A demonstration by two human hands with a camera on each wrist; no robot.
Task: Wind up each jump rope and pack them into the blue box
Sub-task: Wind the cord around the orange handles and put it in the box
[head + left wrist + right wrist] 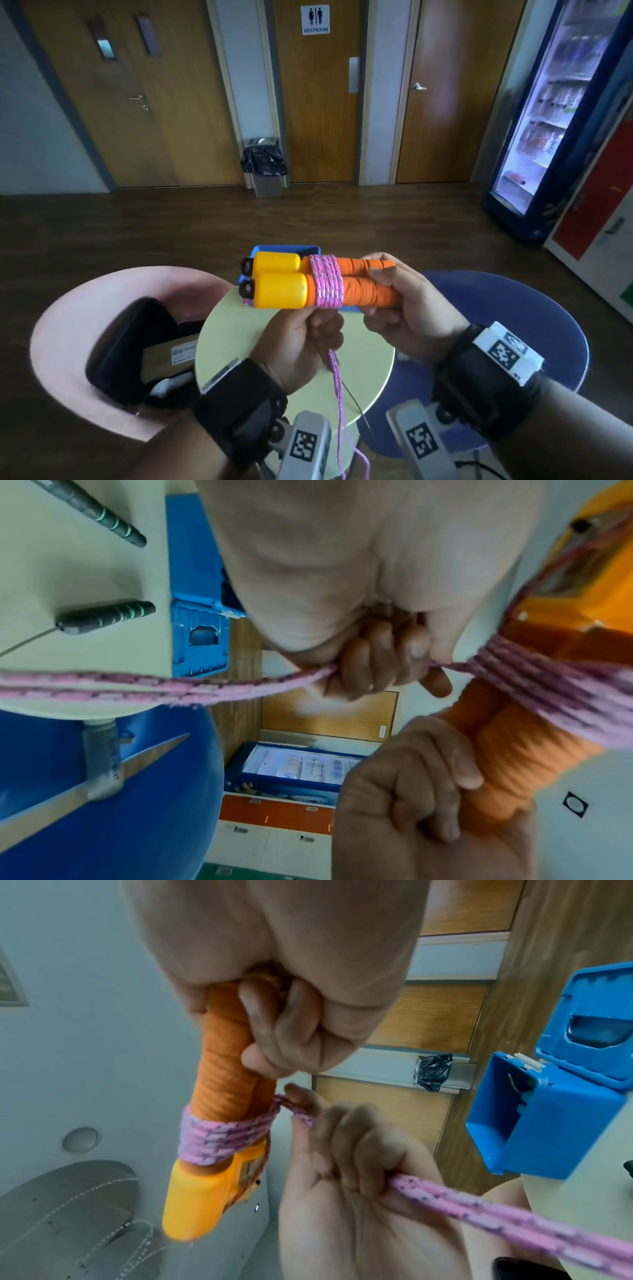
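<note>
right hand [404, 308] grips the handles [308, 281] above the blue box [270, 251], left hand [301, 339] fingers curled round the rope [337, 387]; winding seemingly half done, another tight turn next.

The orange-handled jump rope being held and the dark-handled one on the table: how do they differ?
The orange-handled jump rope is held in the air by both hands, handles side by side; the dark-handled rope lies on the table, handles apart. The orange one has a thick pink cord wound round its handles; the dark one's visible cord is thin and unwound. Neither is in the blue box.
</note>
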